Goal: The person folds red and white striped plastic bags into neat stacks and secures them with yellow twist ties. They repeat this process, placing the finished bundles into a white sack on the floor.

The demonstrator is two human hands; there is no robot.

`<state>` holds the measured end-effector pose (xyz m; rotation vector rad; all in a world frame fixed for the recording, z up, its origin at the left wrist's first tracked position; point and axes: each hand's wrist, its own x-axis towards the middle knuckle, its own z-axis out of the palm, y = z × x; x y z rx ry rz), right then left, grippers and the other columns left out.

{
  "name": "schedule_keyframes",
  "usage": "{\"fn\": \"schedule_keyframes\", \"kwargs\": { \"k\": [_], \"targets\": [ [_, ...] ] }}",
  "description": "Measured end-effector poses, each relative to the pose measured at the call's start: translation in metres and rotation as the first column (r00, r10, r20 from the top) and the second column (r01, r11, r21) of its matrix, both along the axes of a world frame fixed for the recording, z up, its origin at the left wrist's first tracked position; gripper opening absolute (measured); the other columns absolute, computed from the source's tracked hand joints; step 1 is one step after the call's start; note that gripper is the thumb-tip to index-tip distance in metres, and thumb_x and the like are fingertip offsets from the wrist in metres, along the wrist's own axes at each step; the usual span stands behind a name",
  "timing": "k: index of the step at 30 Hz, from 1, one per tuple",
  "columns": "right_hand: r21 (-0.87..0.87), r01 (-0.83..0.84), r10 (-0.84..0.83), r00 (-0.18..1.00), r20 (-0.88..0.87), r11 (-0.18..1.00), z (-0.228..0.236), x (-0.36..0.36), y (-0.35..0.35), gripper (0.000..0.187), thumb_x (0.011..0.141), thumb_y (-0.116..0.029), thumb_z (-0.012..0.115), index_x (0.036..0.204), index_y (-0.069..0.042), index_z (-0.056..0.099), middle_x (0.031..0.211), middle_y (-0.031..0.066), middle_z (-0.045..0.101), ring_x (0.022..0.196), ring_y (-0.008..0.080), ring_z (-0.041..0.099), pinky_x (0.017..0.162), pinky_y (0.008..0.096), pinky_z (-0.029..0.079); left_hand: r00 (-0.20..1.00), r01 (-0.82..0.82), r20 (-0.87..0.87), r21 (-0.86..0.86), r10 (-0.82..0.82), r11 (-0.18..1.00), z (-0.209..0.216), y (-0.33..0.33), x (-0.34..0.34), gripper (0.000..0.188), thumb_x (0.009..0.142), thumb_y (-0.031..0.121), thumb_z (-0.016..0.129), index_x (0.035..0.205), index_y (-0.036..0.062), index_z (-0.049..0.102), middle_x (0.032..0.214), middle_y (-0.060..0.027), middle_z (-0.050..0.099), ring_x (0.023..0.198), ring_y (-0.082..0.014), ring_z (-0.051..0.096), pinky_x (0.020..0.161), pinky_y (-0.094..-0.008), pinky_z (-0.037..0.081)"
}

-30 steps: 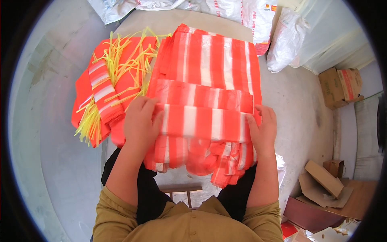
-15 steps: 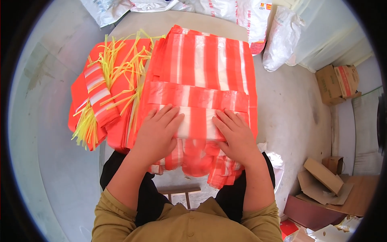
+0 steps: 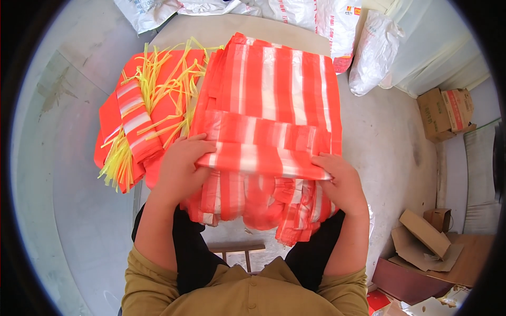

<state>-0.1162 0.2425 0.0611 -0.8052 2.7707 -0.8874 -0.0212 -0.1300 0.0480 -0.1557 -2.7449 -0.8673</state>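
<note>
striped fold lies crosswise, long axis left to right.

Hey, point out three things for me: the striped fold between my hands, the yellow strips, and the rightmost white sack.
Striped fold (image 3: 263, 159): head view, middle of the band.
Yellow strips (image 3: 150, 84): head view, upper tuft.
White sack (image 3: 375, 52): head view, middle of its side.

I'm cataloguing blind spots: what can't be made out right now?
All in the head view:
Folded striped sheet: underside hidden by its upper face.
Red-printed white sack: top cut off by the upper edge.
Dark object at right: kind unclear, cut off by the rim.
Wooden frame: lower part hidden by the shirt.
</note>
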Motion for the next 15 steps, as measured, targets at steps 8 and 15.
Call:
{"fn": "schedule_keyframes", "kwargs": {
  "k": [8,15],
  "targets": [
    [-0.433,0.477,-0.305,0.860,0.409,0.765,-0.009,-0.013,-0.005,0.028,0.097,-0.005,0.071,0.124,0.001,0.066,0.108,0.0054,0.070,0.095,0.0104,0.063,0.081,0.0271,0.053,0.957,-0.288,0.190,0.688,0.217,0.666,-0.006,0.014,-0.016,0.039,0.094,0.007,0.075,0.131,0.0043,0.064,0.100,-0.0060,0.073,0.096,-0.0106,0.068,0.083,-0.0271,0.054],
    [-0.525,0.463,-0.400,0.885,0.237,0.714,-0.039,-0.034,-0.022,0.032,0.101,-0.012,0.067,0.131,-0.001,0.062,0.110,0.0053,0.068,0.091,0.0119,0.060,0.082,0.0278,0.051,0.920,-0.370,0.128,0.590,0.370,0.717,-0.025,0.013,-0.042,0.051,0.098,0.008,0.071,0.147,0.0045,0.056,0.091,-0.0050,0.068,0.079,-0.0103,0.061,0.075,-0.0272,0.052]
  ]
}}
